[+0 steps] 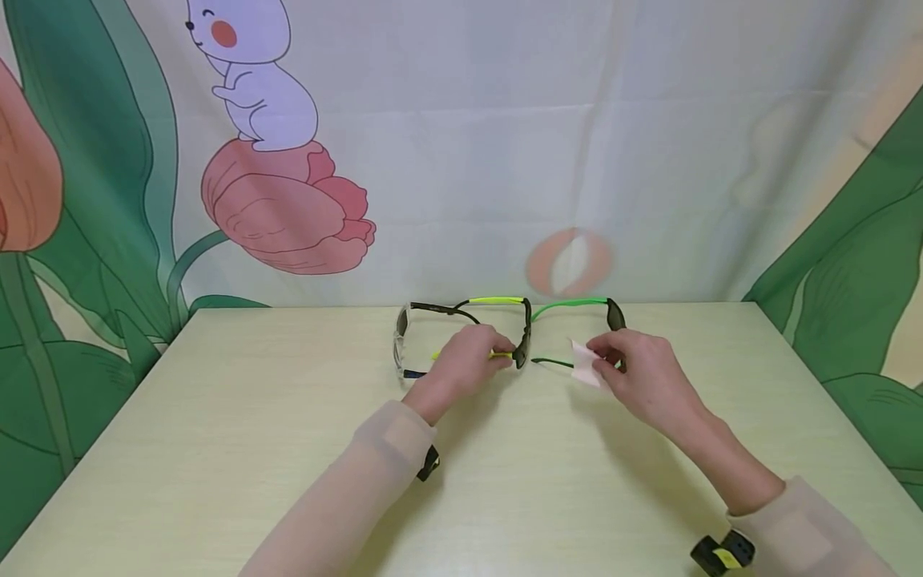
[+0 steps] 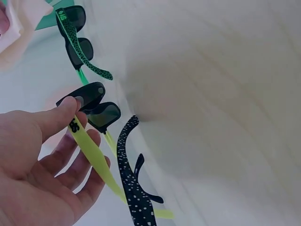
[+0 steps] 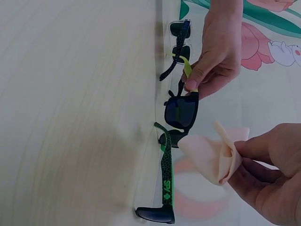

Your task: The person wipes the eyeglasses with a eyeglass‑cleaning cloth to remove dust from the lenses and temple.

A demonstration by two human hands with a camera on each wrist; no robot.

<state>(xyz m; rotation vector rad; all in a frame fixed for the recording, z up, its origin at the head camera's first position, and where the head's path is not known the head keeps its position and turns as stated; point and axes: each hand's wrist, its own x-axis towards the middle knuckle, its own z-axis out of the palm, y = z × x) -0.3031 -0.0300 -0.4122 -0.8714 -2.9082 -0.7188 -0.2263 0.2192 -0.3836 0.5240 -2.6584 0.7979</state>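
My left hand [image 1: 469, 353] pinches black sunglasses with yellow temples [image 2: 91, 153] near a hinge, thumb against the frame corner. Their dark lens [image 3: 181, 111] shows in the right wrist view. In my right hand [image 1: 652, 377] a pale pink cloth [image 3: 214, 155] is pinched and bunched, close to the yellow-templed pair; contact with it is unclear. Sunglasses with green temples [image 3: 167, 174] stand to the right, partly behind the right hand in the head view. On the left is a clear-framed pair [image 1: 399, 344] with dark speckled temples [image 2: 131, 188].
All three pairs are near the back edge of the pale wooden table [image 1: 216, 449]. Right behind it hangs a printed curtain [image 1: 461, 160] with flowers, leaves and a white animal. A small black device [image 1: 721, 553] sits at the right wrist.
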